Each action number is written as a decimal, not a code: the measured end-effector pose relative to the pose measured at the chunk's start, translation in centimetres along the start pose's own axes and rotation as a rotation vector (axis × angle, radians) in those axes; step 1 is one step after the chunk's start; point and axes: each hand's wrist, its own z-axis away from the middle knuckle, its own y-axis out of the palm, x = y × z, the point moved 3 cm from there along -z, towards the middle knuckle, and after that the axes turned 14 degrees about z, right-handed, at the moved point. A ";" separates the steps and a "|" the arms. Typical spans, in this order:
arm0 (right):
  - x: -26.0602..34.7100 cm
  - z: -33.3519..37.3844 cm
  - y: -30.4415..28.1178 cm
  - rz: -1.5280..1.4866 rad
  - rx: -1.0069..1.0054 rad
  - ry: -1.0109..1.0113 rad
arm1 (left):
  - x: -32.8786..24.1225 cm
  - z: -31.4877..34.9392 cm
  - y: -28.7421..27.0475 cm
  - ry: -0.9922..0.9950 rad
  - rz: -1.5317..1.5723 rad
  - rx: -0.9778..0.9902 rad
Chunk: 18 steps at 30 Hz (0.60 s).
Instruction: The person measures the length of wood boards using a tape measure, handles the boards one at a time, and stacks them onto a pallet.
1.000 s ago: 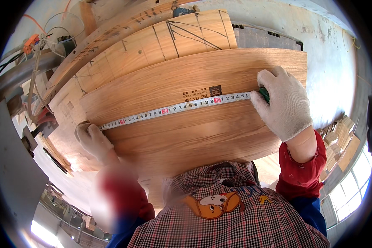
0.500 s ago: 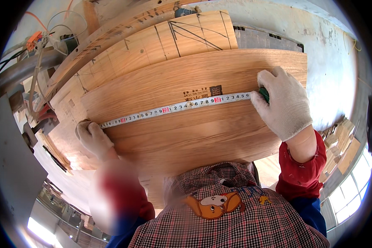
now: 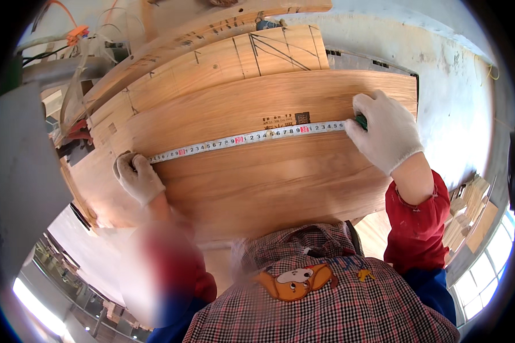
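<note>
Nearest, below and between your hands, your checked apron (image 3: 326, 303) carries an orange-and-white cartoon patch. Your gloved left hand (image 3: 138, 178) has its fingers curled on the start of the tape measure (image 3: 240, 140), hiding its very end. Your gloved right hand (image 3: 386, 130) grips its green case (image 3: 361, 121), mostly covered by your palm. The blade runs straight from one hand to the other, lying across the wide wooden board (image 3: 280, 183) under both. Just beyond the blade, nearer your right hand, is a dark stamp (image 3: 301, 118). Farther past your hands lies a paler board (image 3: 226, 67) with black lines; wood pieces (image 3: 466, 211) sit right of your right forearm.
</note>
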 end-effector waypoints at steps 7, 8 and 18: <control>0.3 0.2 -0.5 0.009 -0.044 0.019 | -5.5 8.2 -3.7 -0.142 0.516 0.072; 0.0 0.5 -0.8 -0.017 -0.080 0.020 | -7.6 11.0 -4.6 -0.229 0.696 0.227; -0.7 -1.9 -3.1 -0.028 0.241 -0.005 | -7.8 23.9 -2.9 -0.458 0.746 1.220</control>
